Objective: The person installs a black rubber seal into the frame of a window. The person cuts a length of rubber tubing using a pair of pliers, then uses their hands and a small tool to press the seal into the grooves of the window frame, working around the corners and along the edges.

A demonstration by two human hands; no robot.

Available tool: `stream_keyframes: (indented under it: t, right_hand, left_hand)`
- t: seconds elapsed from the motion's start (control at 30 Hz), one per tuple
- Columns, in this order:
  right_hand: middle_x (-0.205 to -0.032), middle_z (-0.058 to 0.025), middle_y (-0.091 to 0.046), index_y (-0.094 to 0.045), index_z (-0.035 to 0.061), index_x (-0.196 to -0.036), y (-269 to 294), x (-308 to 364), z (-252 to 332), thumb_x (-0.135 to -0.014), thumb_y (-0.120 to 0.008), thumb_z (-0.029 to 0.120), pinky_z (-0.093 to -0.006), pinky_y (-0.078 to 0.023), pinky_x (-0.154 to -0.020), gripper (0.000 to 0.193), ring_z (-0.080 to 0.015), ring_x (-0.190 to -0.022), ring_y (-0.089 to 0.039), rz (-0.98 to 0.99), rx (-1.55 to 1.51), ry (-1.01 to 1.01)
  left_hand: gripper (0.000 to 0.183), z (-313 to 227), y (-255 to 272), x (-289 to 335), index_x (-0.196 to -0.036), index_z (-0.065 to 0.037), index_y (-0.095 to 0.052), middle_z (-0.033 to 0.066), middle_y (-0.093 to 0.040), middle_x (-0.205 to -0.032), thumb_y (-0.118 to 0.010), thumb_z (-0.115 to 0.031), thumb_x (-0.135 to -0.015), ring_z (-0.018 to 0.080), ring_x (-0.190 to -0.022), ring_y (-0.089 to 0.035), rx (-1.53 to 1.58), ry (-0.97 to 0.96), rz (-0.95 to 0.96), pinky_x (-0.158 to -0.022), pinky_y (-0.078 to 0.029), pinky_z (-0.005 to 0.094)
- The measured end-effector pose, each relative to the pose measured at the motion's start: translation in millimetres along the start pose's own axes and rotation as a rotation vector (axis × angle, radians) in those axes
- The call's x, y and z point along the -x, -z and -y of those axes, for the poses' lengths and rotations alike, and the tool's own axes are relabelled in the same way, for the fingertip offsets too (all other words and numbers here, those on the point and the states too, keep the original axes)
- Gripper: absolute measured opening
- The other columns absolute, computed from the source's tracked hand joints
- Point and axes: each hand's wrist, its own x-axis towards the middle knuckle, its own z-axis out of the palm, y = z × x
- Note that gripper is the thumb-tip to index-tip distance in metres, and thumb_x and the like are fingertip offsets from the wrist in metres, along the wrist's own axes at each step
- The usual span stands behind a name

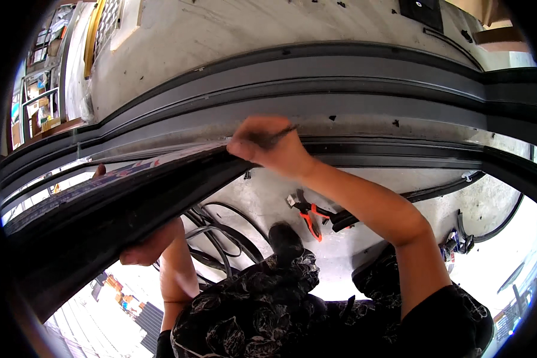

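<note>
1. A long dark frame [316, 89] is lying across the concrete floor [268, 30], running from the left edge to the right edge and bending with the lens. Its rails look joined at the right end, so the frame itself seems already assembled.
2. A second dark bar [107, 209] is being held up at a slant from the lower left, its top end meeting the frame near the middle. A pale printed strip is showing along its upper face.
3. The left hand [152, 244] is gripping the bar from below, fingers curled shut around its underside.
4. The right hand [268, 146] is resting at the bar's upper end, fingers pinched closed on a thin dark tool or pencil [280, 134] whose tip is lying on the frame. Judging by this, the work is at the marking or fitting stage; the bar is not yet set into the frame.
5. Black cords or seal strips [221, 235] are lying loose on the floor beneath, seemingly unused so far.
6. Orange-handled pliers [309, 216] are lying untouched near the knees.
</note>
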Motion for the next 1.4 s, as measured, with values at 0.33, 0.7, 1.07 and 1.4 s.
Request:
stream_keyframes:
  t: [0.33, 0.7, 1.07, 1.4]
  right_hand:
    - [-0.059, -0.0070, -0.054, -0.062, 0.0027, -0.071, -14.8, 5.3, -20.1, -0.083, -0.070, 0.009, -0.0306, -0.039, -0.049, 0.016, -0.0176, -0.052, -0.051, -0.130, 0.426, 0.485]
    - [-0.064, -0.0121, -0.052, -0.057, 0.0014, -0.076, -29.0, 18.4, -13.7, -0.085, -0.068, 0.009, -0.0343, -0.041, -0.054, 0.016, -0.0273, -0.057, -0.051, -0.197, 0.270, 0.318]
    - [-0.081, -0.0111, -0.067, -0.071, 0.0077, -0.099, 13.7, 70.0, 8.8, -0.088, -0.068, 0.043, -0.0325, -0.049, -0.065, 0.037, -0.0290, -0.072, -0.063, -0.219, 0.496, -0.023]
    - [-0.086, -0.0092, -0.071, -0.065, 0.0132, -0.123, 39.4, 106.0, 9.4, -0.084, -0.073, 0.043, -0.0315, -0.050, -0.073, 0.049, -0.0210, -0.078, -0.065, 0.138, 0.519, -0.629]
  left_hand:
    - [0.079, -7.2, 0.6, -0.2, -0.138, 0.008, -0.039, 0.0310, -0.053, -0.125, -0.019, -0.056, -0.098, 0.0431, -0.117, -0.054, -0.057, 0.109, 0.002, -0.105, -0.040, 0.0576]
    - [0.080, -17.1, -4.6, -0.7, -0.141, 0.007, -0.035, 0.0310, -0.050, -0.130, -0.025, -0.059, -0.097, 0.0423, -0.120, -0.051, -0.046, 0.192, 0.015, -0.107, -0.037, 0.0559]
    - [0.063, -33.1, 51.1, 49.0, -0.143, 0.004, -0.028, 0.0246, -0.040, -0.141, -0.046, -0.040, -0.102, 0.0330, -0.126, -0.046, -0.663, 0.229, 0.309, -0.105, -0.036, 0.0439]
    - [0.060, -50.8, 36.3, 44.6, -0.141, 0.004, -0.027, 0.0124, -0.051, -0.123, -0.053, -0.032, -0.100, 0.0156, -0.098, -0.050, -0.267, 0.499, 0.279, -0.085, -0.043, 0.0273]
